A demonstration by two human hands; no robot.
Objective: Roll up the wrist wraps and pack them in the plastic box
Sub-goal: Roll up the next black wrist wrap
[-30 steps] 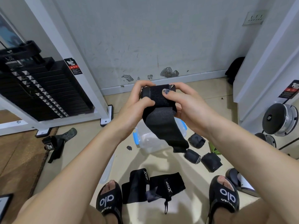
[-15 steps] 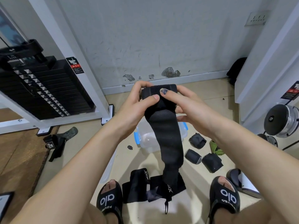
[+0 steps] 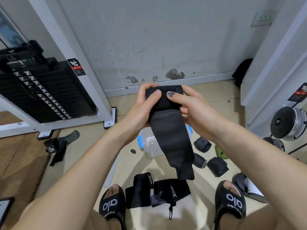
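Both hands, left (image 3: 141,105) and right (image 3: 191,107), grip rolled head of long black fabric wrist wrap (image 3: 172,138); tail hangs toward 6 o'clock. Clear plastic box (image 3: 149,143) on floor beneath.

three rolled wraps (image 3: 202,144), two sandals (image 3: 113,205), one plastic box (image 3: 149,141).
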